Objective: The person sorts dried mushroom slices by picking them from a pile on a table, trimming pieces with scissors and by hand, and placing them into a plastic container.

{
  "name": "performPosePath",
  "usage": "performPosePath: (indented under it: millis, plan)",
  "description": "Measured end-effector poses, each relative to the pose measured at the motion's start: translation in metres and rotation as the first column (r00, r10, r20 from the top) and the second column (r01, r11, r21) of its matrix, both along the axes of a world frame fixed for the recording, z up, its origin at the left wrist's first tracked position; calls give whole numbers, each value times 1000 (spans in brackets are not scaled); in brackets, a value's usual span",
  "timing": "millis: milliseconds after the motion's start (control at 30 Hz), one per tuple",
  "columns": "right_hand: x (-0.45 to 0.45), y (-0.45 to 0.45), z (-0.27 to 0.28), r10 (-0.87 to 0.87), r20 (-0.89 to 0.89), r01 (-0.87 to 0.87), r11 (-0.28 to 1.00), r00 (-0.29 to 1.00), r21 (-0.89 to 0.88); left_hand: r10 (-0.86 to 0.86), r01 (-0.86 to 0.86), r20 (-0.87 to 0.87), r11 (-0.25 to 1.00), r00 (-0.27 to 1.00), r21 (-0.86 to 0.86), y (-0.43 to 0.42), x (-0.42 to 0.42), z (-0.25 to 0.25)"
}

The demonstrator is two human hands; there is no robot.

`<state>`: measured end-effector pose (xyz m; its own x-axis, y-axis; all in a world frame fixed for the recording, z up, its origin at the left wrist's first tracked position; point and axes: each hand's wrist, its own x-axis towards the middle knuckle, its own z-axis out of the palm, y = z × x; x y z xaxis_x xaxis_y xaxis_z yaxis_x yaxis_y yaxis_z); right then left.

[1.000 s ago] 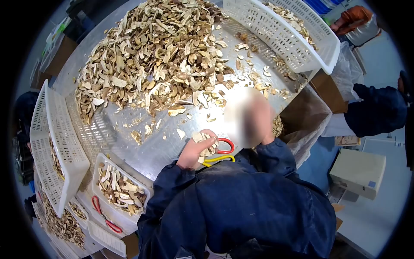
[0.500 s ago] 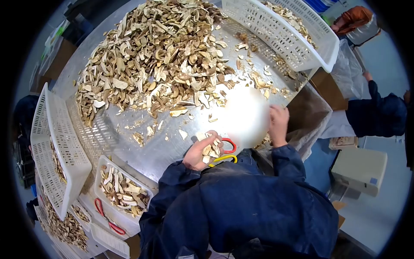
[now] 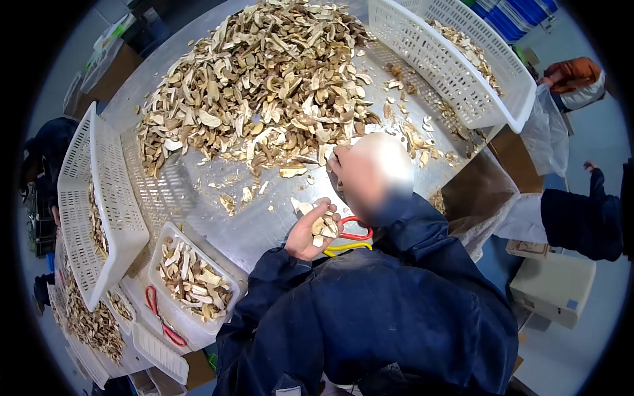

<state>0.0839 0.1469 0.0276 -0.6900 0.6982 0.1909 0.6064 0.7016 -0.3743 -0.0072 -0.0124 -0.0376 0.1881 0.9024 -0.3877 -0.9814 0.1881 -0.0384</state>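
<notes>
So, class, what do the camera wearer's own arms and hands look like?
Loose, creased dark blue sleeves run down to about the wrists. The left hand is bare, without a glove. The right hand is partly blurred; its clearer part looks bare too.

right hand (image 3: 355,174): partly blurred | upper-right basket (image 3: 437,71): cut by top edge

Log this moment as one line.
left hand: cupping mushroom slices; right hand: by slice pile, partly blurred, grip unclear; pile: on metal table
</notes>
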Motion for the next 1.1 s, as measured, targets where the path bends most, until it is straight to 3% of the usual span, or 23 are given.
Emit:
performPosePath:
  millis: [67,133,233,267,333,400,467,533,600,700,833,967,1000,1033,1067,1100]
  plan:
    - [-2,2,5,39,87,-39,999,995,-7,17,-18,-28,1000,999,-16,0,-2,0]
    - [12,1,5,38,-61,-35,999,997,35,42,-42,-51,999,998,-18,1,-2,1]
    - [31,10,-16,25,-153,-53,982,988,-180,98,-95,-64,995,993,40,6,-3,5]
    - [38,8,-16,12,-248,-122,894,969,-430,117,-112,-56,990,992,81,7,-4,6]
    - [29,9,9,128,-156,-201,664,979,-720,145,-143,-2,976,989,162,7,-6,1]
    - [17,11,-22,-15,-213,-129,753,977,-645,167,-165,-7,976,986,144,5,-9,2]
    - [-9,8,-13,-126,-92,71,888,988,-455,184,-183,-3,976,983,117,3,-10,2]
    - [-25,12,-42,-29,-47,24,996,998,-88,201,-202,16,977,979,74,-2,-11,-5]
    - [-38,10,-45,-139,66,146,982,988,-119,215,-215,27,976,976,23,-5,-13,-6]
    - [-23,16,-44,-134,-32,111,914,990,-390,201,-206,-101,978,974,-39,-6,-15,-2]
    - [7,3,-2,-125,-92,9,640,988,-769,147,-147,-252,989,956,18,-2,-15,-3]
    - [21,-32,25,-110,-245,-171,451,963,-876,100,-92,-310,995,945,40,3,-12,9]
    - [22,-38,22,27,-174,-153,616,984,-772,91,-83,-343,996,935,36,3,-13,10]
    - [24,-45,20,88,-153,-170,698,984,-695,81,-75,-376,997,923,32,3,-14,11]
    - [26,-50,21,149,-115,-188,723,982,-665,72,-27,-402,993,913,115,1,-16,14]
    - [27,-53,24,208,-75,-208,746,975,-632,74,-38,-436,995,897,89,1,-17,19]
